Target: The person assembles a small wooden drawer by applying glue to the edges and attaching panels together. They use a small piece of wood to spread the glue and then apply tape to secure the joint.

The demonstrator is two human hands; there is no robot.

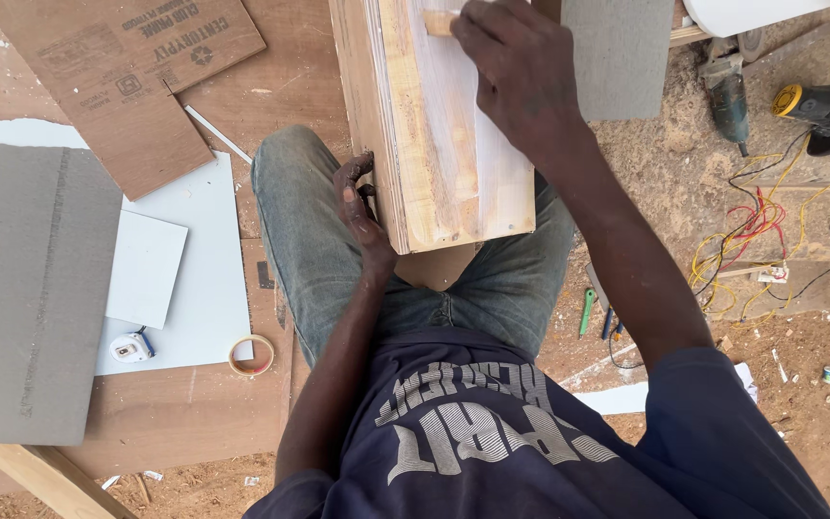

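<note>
The right hand is closed over a small wooden block, fingers curled down on it and pressing it flat to the top face of a wooden panel. Only the block's near end shows past the knuckles. The left hand is clamped on the panel's left edge near its lower corner, fingers hooked over the side and thumb along it, steadying it. The panel lies across the person's lap, over the jeans, its near end toward the body and its far end out of frame.

Much of the panel's top is pale and whitish, as if filled or coated, with bare yellow wood showing along the left strip and in patches near the lower end. By that look the surfacing is well along, with the left strip and lower patches still uneven.

To the left, on the board surface, lie a white sheet, a grey sheet, a brown plywood offcut, a tape measure and a tape roll. To the right, on the dusty ground, sit a drill, a yellow and black power tool and tangled wires.
</note>
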